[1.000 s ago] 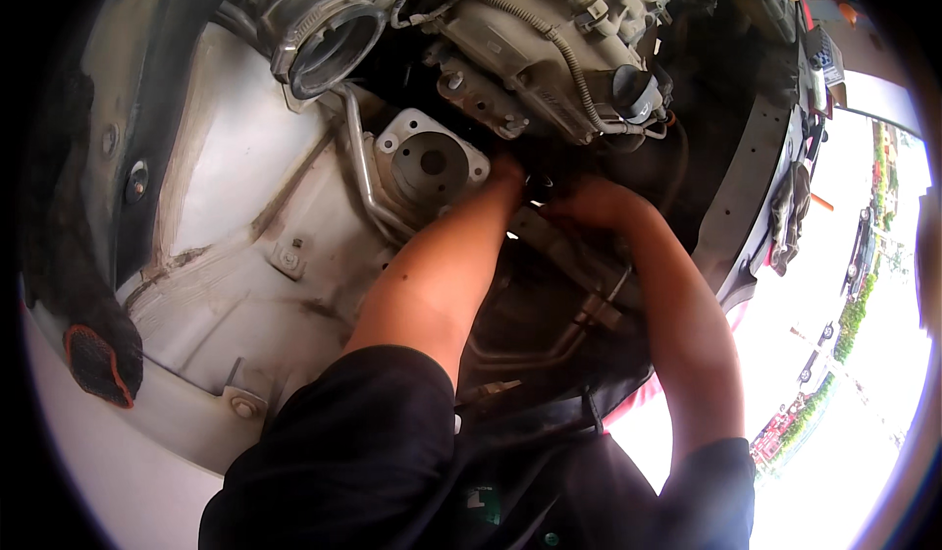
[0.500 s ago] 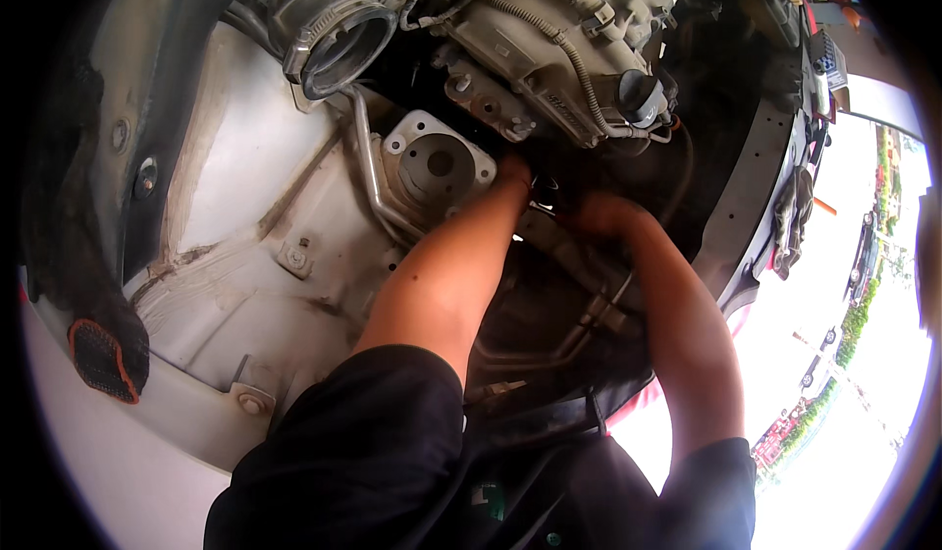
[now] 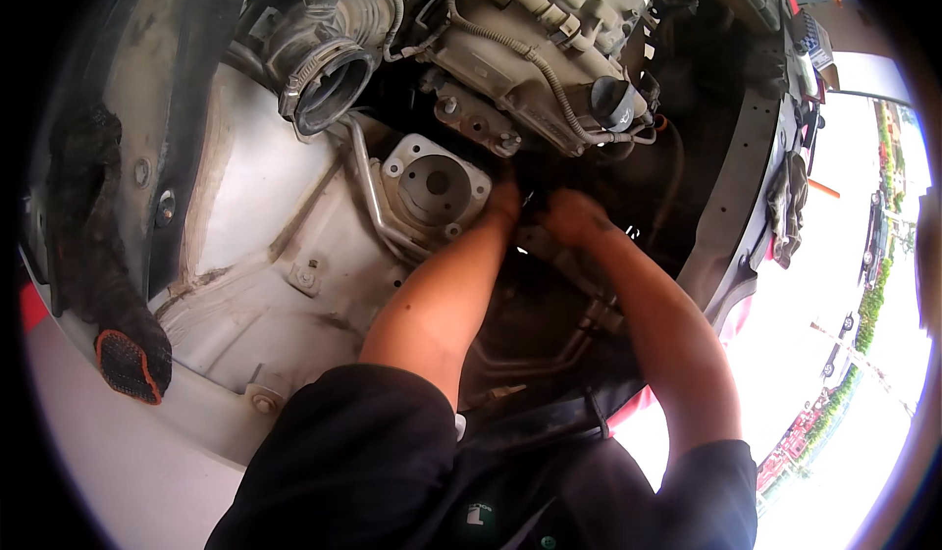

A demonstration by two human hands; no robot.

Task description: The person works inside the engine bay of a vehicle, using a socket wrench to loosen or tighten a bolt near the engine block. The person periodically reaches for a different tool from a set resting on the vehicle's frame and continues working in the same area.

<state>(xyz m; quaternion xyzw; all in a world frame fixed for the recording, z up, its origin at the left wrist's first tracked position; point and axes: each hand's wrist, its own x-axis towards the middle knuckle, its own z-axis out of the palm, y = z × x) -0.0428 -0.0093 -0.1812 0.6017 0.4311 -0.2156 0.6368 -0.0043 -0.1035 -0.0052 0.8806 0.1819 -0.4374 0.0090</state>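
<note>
1. Two bare hands in the dark gap right of the flanged mount [image 3: 418, 191]: left hand [image 3: 505, 203] just beside it, right hand [image 3: 571, 217] farther right.
2. Grip: fingers shadowed from where I'm standing; can't tell if either hand is clamped on anything or apart.
3. Engine [image 3: 525, 71]: above and right of mount.
4. Bent metal pipe [image 3: 369, 183]: along mount's left side.
5. Wide black hose [image 3: 339, 35]: up-left of mount, end uncovered.

A dark, orange-edged fabric piece [image 3: 86, 226] lies along the edge of the fender [image 3: 118, 442]. Grey cloth [image 3: 788, 211] hangs outside the front panel [image 3: 734, 192]; outdoors, cars [image 3: 869, 241] stand beside a hedge [image 3: 871, 305].
</note>
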